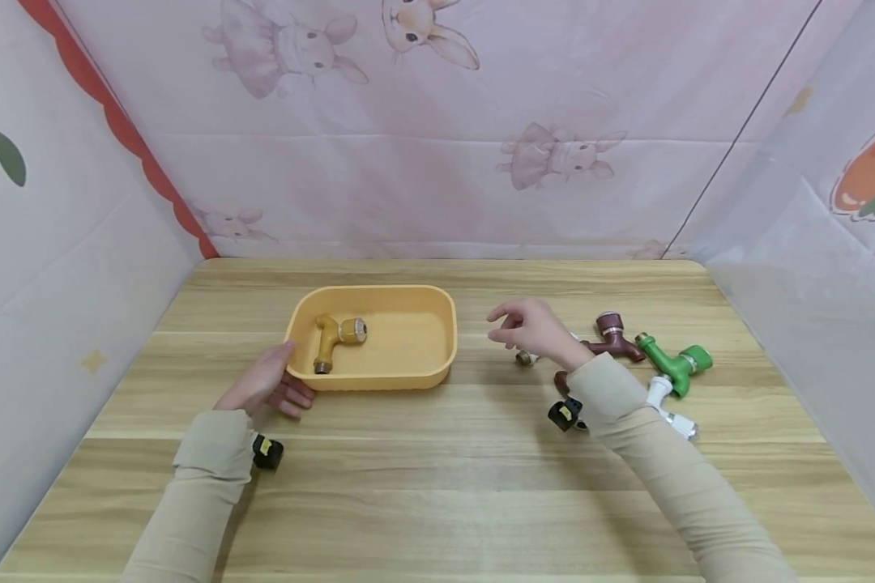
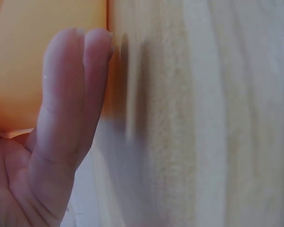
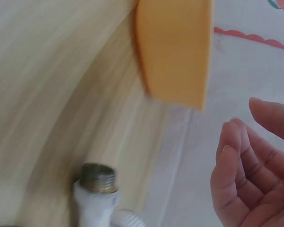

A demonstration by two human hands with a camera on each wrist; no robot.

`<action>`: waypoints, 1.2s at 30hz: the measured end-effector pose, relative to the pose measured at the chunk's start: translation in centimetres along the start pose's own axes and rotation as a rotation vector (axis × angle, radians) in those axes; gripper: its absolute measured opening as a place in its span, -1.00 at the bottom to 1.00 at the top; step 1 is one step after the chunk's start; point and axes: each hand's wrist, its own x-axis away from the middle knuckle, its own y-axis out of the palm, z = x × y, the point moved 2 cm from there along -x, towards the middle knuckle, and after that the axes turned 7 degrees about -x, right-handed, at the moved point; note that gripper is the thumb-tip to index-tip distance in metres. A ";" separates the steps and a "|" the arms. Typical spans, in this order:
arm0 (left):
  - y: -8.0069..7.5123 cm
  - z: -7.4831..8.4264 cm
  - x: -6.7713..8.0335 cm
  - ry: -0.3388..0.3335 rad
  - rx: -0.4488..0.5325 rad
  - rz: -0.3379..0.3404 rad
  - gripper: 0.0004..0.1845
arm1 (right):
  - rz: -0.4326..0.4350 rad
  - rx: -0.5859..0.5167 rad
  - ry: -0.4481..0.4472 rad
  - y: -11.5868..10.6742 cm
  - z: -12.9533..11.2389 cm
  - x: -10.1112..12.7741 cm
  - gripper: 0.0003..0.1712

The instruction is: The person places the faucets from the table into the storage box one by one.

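Observation:
My left hand (image 1: 266,380) holds the front left corner of the yellow plastic tray (image 1: 448,348), thumb at the rim and fingers along the outside. Inside the tray lies a mustard-yellow tap (image 1: 328,344) toward the left. My right hand (image 1: 532,328) is raised over the table right of the tray. Nothing is between its bent fingers and thumb, which stand apart in the right wrist view. Below it lies a white tap (image 3: 98,203) with a threaded brass end, mostly hidden by the hand in the head view.
Right of my right hand lie a dark red tap (image 1: 612,340), a green tap (image 1: 676,364) and another white tap (image 1: 671,409). One more dark red piece (image 1: 562,382) is partly hidden under my right wrist. A printed cloth wall (image 1: 423,202) borders the table's back edge.

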 end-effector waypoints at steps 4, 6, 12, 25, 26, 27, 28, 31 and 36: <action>0.0 -0.1 0.0 0.003 -0.002 0.003 -0.27 | -0.004 -0.004 0.027 -0.3 1.0 -0.1 -0.66; 0.0 -0.1 0.0 0.004 -0.003 0.003 -0.27 | 0.000 -0.005 0.044 -0.6 1.5 -0.1 -0.65; 0.0 0.0 0.0 -0.006 0.002 0.007 -0.26 | 0.014 -0.047 0.098 -1.6 2.9 0.0 -0.57; 0.0 0.2 0.0 -0.014 -0.003 0.005 -0.26 | 0.020 -0.050 0.170 -3.6 4.4 0.0 -0.54; 0.0 0.2 0.0 -0.015 -0.003 0.005 -0.26 | 0.019 -0.053 0.179 -3.7 4.6 0.0 -0.53; 0.0 0.2 0.0 -0.017 -0.003 0.004 -0.25 | 0.018 -0.061 0.194 -3.9 4.7 -0.1 -0.53; 0.0 0.2 0.0 -0.018 -0.003 0.004 -0.25 | 0.019 -0.071 0.210 -4.0 4.8 -0.2 -0.52; 0.0 0.2 0.0 -0.021 -0.003 0.003 -0.25 | 0.025 -0.106 0.264 -4.3 5.2 -0.5 -0.51; 0.0 0.3 0.1 -0.028 0.002 0.001 -0.25 | 0.025 -0.171 0.321 -4.7 5.5 -0.9 -0.51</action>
